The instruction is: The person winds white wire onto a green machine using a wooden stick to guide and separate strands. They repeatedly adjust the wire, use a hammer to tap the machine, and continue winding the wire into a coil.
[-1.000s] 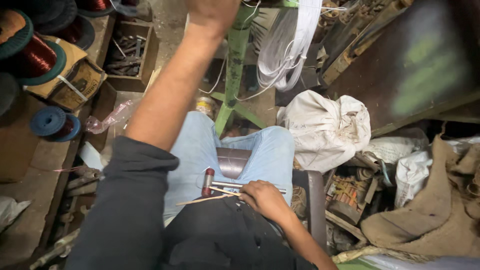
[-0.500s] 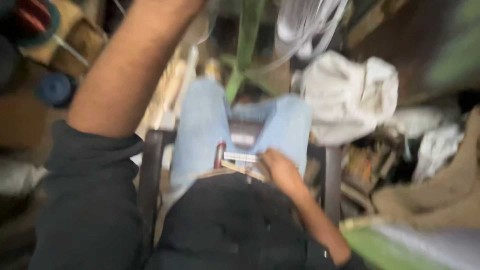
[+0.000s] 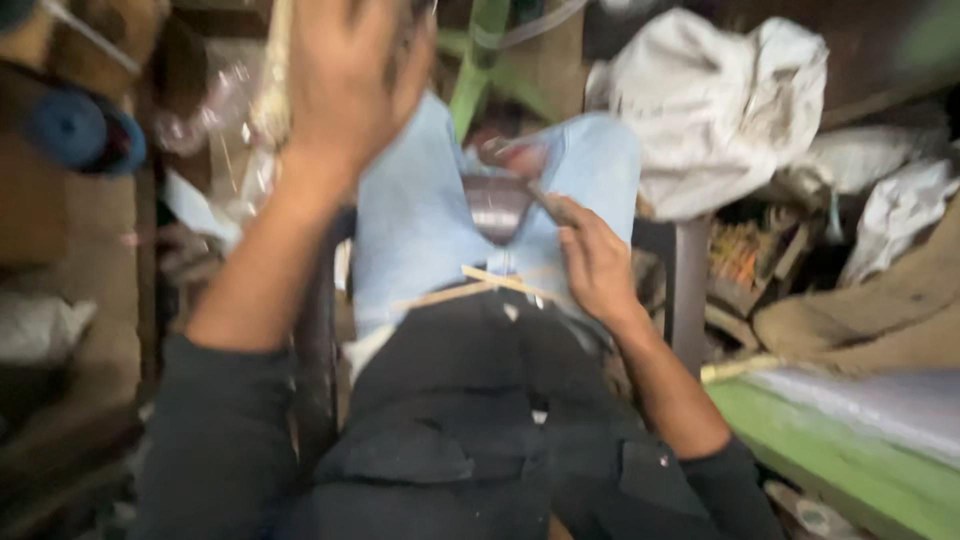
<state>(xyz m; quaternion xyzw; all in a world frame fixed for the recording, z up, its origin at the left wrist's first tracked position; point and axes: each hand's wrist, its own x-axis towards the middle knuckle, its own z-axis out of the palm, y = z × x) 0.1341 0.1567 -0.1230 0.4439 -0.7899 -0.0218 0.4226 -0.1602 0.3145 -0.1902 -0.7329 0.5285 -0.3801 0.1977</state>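
Left hand is up in front of the camera, fingers spread, gripping nothing. Right hand rests on the lap beside thin pale sticks crossed on the light blue jeans; fingers curled, whether they pinch anything I cannot tell. The smooth, slender sticks lie loose on soft denim: a knee shift could roll them off. A crumpled white sack slumps nearby.

Two thin tan sticks, blurred and perhaps wooden, lie crossed on the lap at the waist, nearly flat.
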